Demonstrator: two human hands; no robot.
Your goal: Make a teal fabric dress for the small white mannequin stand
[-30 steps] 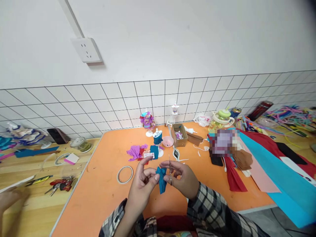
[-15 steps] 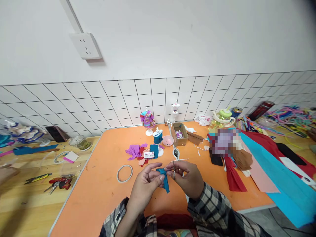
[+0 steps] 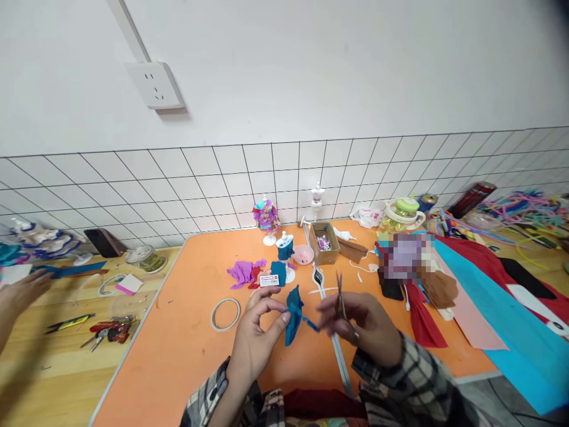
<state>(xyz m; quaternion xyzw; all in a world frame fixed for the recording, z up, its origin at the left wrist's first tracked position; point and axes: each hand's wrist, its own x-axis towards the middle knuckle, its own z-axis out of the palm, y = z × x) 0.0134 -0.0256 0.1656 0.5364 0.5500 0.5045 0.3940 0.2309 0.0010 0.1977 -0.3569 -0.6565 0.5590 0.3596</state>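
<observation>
My left hand [image 3: 256,333] pinches a crumpled piece of blue crepe paper [image 3: 293,320] between thumb and fingers, above the orange table. A thin blue strip [image 3: 310,324] stretches from that piece toward my right fingertips; whether it is still joined is unclear. Slightly smeared by motion, my right hand [image 3: 371,323] holds small metal scissors [image 3: 340,289] with the blades pointing up. Beyond my hands stands a small white dress-form stand [image 3: 285,247] wrapped in blue. By its base are a blue paper piece [image 3: 278,271], a white labelled box [image 3: 269,280] and purple paper scraps [image 3: 245,274].
A tape ring [image 3: 225,314] lies left on the orange table [image 3: 178,356]. Farther back are a pink bowl [image 3: 304,254], a cardboard box [image 3: 326,254] and a teapot [image 3: 402,214]. Coloured paper sheets [image 3: 528,356] spread right. Another person's hand [image 3: 26,290] is at far left.
My right hand has moved right, away from my left, with the scissors. The blue paper now stands more upright, a thin strip trailing from it. The other person's hand has come farther into view.
</observation>
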